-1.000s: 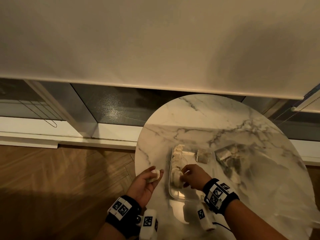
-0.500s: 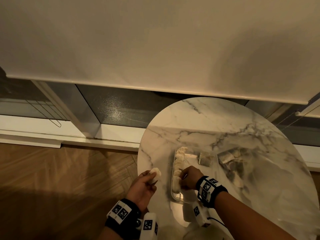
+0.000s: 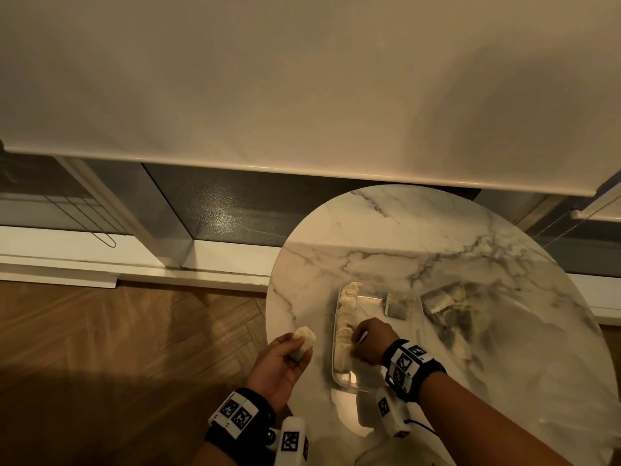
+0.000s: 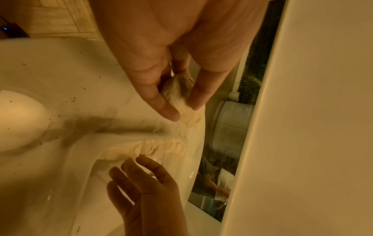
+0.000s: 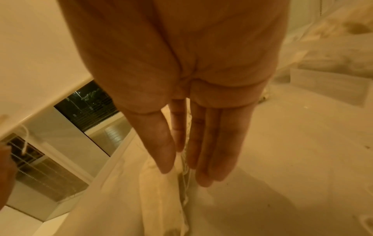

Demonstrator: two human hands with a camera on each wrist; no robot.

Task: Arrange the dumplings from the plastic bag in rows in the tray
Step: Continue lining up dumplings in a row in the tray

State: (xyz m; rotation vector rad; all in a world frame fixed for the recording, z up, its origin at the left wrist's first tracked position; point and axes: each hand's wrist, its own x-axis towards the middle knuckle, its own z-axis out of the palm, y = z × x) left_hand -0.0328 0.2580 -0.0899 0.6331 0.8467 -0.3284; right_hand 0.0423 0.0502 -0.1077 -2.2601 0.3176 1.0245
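A clear plastic tray lies on the round marble table, with a row of pale dumplings along its left wall. My right hand is over the near part of that row, fingers straight and tips touching the dumplings. It holds nothing. My left hand hovers left of the tray, over the table's edge. It pinches one dumpling between thumb and fingers. The row and my right hand also show in the left wrist view.
The clear plastic bag with more dumplings lies crumpled on the table right of the tray. A small pale piece sits at the tray's far right corner. Wooden floor lies to the left; a window and a roller blind stand behind the table.
My left hand has lifted its dumpling a little, up into the fingertips. My right hand has stayed at the near part of the row, shifting slightly along it.
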